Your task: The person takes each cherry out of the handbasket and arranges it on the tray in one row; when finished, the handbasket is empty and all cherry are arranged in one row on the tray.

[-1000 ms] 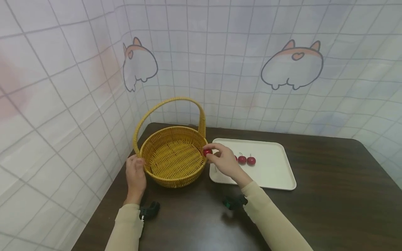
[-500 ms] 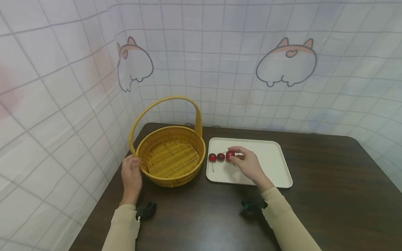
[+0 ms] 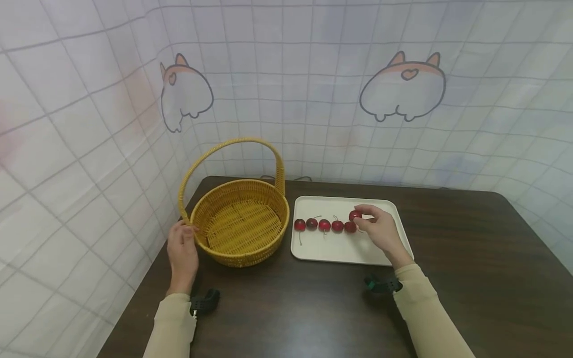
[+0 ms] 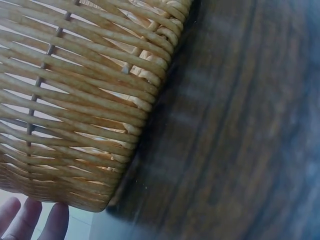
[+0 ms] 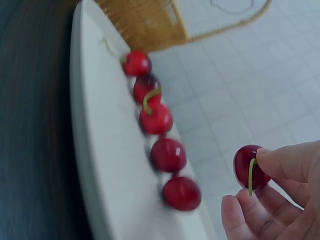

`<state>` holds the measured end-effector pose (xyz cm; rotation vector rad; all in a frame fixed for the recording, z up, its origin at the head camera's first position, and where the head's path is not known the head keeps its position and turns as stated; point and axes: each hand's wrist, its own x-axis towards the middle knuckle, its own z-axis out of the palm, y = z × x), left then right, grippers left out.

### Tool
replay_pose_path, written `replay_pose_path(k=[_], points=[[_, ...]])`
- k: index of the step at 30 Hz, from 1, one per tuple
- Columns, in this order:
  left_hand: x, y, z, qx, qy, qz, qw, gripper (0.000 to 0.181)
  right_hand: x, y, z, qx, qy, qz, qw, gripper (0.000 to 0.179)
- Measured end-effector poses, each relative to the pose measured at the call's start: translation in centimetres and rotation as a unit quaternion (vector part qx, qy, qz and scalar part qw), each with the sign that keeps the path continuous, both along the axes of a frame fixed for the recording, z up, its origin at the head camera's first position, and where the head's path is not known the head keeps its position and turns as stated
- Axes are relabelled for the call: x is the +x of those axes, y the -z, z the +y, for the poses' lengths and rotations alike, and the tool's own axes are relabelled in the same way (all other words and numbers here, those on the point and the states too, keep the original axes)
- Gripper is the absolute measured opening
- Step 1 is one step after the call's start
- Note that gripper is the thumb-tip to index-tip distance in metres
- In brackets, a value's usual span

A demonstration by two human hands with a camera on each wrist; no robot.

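In the head view my left hand (image 3: 182, 256) holds the left rim of a yellow wicker basket (image 3: 241, 259), near the foot of its arched handle. Only fingertips (image 4: 55, 222) of that hand show below the woven wall in the left wrist view. My right hand (image 3: 380, 232) pinches a dark red cherry (image 3: 355, 215) between thumb and fingers, above the white tray (image 3: 331, 250). Its green stem (image 5: 251, 177) hangs down in the right wrist view. Several cherries (image 3: 324, 225) lie in a row on the tray, and the held one is just above the row's right end.
Basket and tray stand side by side on a dark wooden table (image 3: 286, 308), a narrow gap between them. A white gridded curtain (image 3: 313, 99) hangs behind and to the left. Dark straps (image 3: 206, 301) sit at both wrists.
My right hand has moved right, from beside the basket's rim along the row of cherries to its right end, pinching a cherry throughout. The left hand stays at the basket; the view has shifted slightly.
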<state>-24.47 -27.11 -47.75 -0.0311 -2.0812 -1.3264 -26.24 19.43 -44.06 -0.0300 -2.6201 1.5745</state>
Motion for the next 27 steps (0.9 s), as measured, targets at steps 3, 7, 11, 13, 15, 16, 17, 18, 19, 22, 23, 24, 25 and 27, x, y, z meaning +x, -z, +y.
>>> replay_pose_path(k=[3,7,11,13,15,16,17,18,19,22,23,24,25,27], points=[[-0.1,-0.1,-0.1,0.000,-0.005,0.003,1.0000,0.057,-0.1,0.4,1.0,0.003,0.015,0.000,0.9999,0.041],[-0.3,-0.1,-0.3,0.007,-0.015,0.012,0.9998,0.056,0.0,0.8,2.2,-0.002,0.031,-0.002,0.9995,0.041],[-0.3,0.0,-0.2,0.006,-0.014,0.013,0.9998,0.057,0.3,1.2,3.2,-0.001,0.037,-0.020,0.9991,0.042],[-0.3,0.1,-0.1,0.002,-0.013,0.016,0.9998,0.058,0.4,1.6,3.6,0.003,0.038,-0.032,0.9988,0.042],[-0.3,0.2,0.0,0.003,-0.015,0.024,0.9996,0.059,0.4,2.0,3.9,0.005,0.037,-0.040,0.9985,0.042],[-0.3,0.1,0.0,0.005,-0.017,0.028,0.9995,0.059,0.5,2.1,4.1,0.004,0.035,-0.044,0.9984,0.042],[-0.3,0.1,0.0,0.006,-0.018,0.030,0.9994,0.059,0.4,2.3,4.2,0.006,0.034,-0.047,0.9983,0.042],[-0.3,0.1,-0.1,0.008,-0.020,0.033,0.9992,0.059,0.4,2.4,4.3,0.007,0.032,-0.050,0.9982,0.042],[-0.3,0.1,-0.1,0.010,-0.022,0.035,0.9991,0.058,0.3,2.5,4.3,0.008,0.032,-0.052,0.9981,0.042],[-0.3,0.2,-0.1,0.010,-0.024,0.035,0.9990,0.056,0.2,2.8,4.4,0.013,0.033,-0.053,0.9980,0.041],[-0.4,0.3,-0.2,0.008,-0.024,0.037,0.9990,0.056,0.2,2.8,4.4,0.017,0.033,-0.051,0.9980,0.040],[-0.4,0.4,-0.1,0.007,-0.024,0.040,0.9989,0.056,0.1,2.9,4.4,0.020,0.034,-0.050,0.9980,0.039],[-0.5,0.4,-0.1,0.005,-0.024,0.043,0.9988,0.056,0.1,3.0,4.4,0.022,0.035,-0.048,0.9980,0.039],[-0.6,0.5,0.0,0.004,-0.022,0.047,0.9986,0.057,0.1,3.2,4.5,0.029,0.036,-0.042,0.9981,0.037]])
